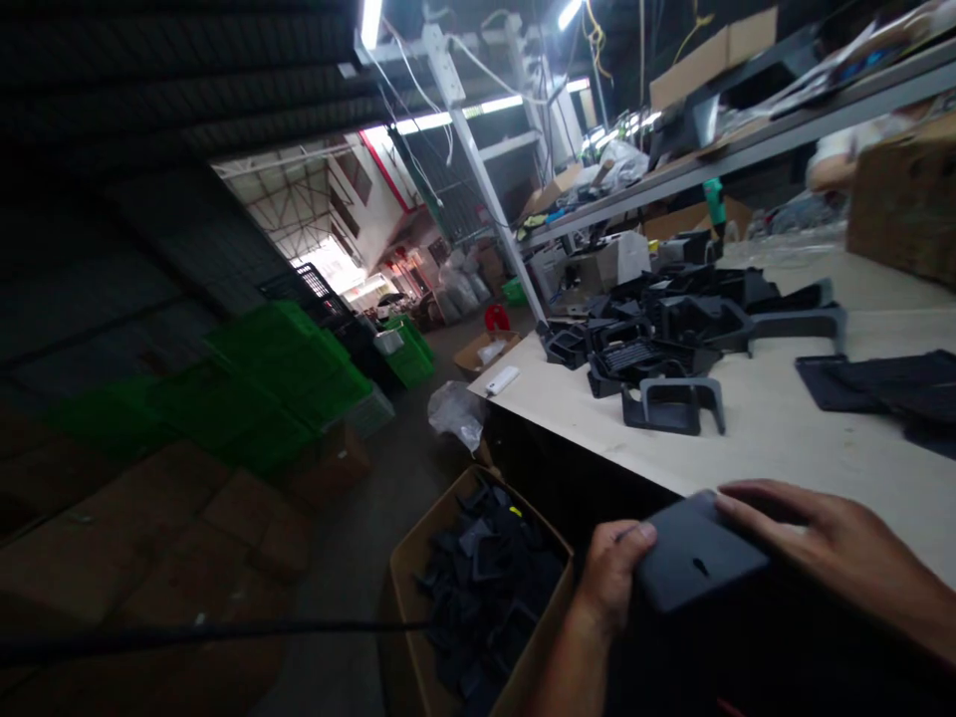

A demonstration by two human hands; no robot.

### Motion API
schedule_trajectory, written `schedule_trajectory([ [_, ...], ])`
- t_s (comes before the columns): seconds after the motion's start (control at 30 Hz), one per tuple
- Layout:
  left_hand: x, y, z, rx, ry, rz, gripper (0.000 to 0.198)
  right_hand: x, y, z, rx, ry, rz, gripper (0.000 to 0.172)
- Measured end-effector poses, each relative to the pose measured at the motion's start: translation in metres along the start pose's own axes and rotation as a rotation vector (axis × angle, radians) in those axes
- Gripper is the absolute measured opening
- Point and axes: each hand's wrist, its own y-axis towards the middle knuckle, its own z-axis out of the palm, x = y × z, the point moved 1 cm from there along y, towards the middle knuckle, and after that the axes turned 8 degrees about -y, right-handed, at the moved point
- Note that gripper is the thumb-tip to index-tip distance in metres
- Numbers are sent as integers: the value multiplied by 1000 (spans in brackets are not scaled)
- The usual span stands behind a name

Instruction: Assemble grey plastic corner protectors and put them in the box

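Note:
My left hand and my right hand together hold a dark grey moulded plastic part with a small slot in its face, just past the near edge of a pale wooden workbench. My left thumb presses on its left side, and my right fingers lie across its top. Several black plastic parts lie heaped on the bench beyond my hands. Below and left of my left hand, a cardboard box stands full of small black pieces.
A grey shelf with cartons runs above the bench, on a slanted white post. A co-worker's arm shows beyond it. Green crates stand at left, and a plastic bag lies on the floor.

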Motion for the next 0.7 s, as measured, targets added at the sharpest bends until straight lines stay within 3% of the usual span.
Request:
schedule_trajectory([
  [0.1,-2,4,4,-274,-208,175,67,-4,1,2,-46,86,86,63],
  [0.2,2,3,8,-315,-224,212,74,1,-2,21,184,401,198,68],
  [0.27,6,0,9,-257,-146,159,78,9,-5,34,293,610,290,67],
  [0.4,8,-7,8,-48,-26,79,73,19,-8,41,265,784,356,58],
  [0.5,5,-2,7,18,-126,51,62,15,-13,41,241,658,314,56],
  [0.57,3,7,8,72,-270,-56,64,9,-18,45,162,516,271,55],
  [0.7,0,27,15,318,-449,-282,58,-1,-28,60,93,274,78,47],
])
